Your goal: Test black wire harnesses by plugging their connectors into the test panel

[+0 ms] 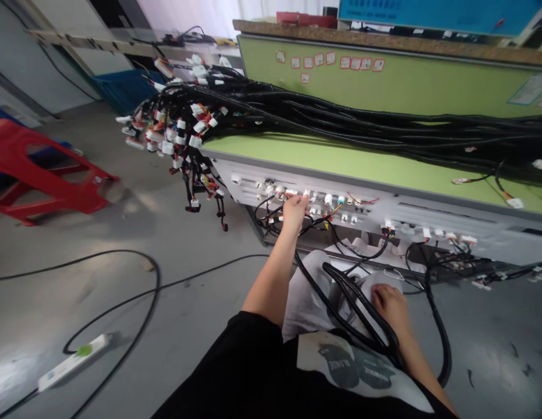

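My left hand [294, 210] reaches out to the white front panel [410, 218] of the green workbench, its fingers closed on a small white connector [306, 194] in the panel's row of sockets. My right hand [390, 308] rests low over my lap, fingers curled around a bundle of black sleeved cables [353, 305] that loops across my white-clad legs and on towards the panel.
A thick heap of black wire harnesses [340, 119] lies along the green benchtop [340, 160], its white connector ends [174, 131] hanging off the left end. A red plastic chair [39, 174] lies at the left. A power strip [72, 361] and black cords trail over the floor.
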`<action>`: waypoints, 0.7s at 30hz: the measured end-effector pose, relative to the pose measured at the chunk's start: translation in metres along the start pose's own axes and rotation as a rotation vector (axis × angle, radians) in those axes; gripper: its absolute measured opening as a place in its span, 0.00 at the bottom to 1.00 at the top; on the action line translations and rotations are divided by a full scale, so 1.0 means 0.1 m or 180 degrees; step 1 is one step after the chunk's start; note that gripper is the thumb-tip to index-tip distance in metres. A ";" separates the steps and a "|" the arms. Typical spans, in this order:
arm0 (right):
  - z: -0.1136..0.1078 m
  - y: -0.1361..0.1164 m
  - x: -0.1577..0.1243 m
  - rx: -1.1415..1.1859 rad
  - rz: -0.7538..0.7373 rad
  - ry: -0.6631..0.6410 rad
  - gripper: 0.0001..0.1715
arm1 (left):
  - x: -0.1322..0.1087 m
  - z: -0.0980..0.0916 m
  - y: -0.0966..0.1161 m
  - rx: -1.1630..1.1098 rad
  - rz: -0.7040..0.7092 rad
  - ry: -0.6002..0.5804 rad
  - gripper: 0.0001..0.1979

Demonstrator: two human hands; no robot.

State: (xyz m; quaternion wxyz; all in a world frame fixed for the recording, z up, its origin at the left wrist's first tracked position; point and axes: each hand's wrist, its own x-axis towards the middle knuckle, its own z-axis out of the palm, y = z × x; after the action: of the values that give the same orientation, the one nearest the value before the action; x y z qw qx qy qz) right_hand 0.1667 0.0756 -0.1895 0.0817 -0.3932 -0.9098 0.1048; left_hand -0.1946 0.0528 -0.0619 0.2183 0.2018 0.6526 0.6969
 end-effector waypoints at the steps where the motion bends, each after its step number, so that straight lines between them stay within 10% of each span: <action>1: 0.00 0.00 0.00 0.0009 0.0005 -0.0003 0.14 | 0.01 0.00 -0.01 -0.0017 0.0000 0.0021 0.12; 21: -0.02 -0.04 0.01 -0.0224 0.0049 -0.0042 0.16 | 0.05 0.09 0.06 -0.0009 -0.0416 0.0022 0.16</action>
State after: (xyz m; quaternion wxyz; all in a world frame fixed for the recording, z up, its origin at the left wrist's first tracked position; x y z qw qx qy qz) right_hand 0.1642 0.0741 -0.1866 0.0610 -0.4021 -0.9104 0.0760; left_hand -0.1939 0.0632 -0.0550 0.2613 0.1560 0.6642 0.6828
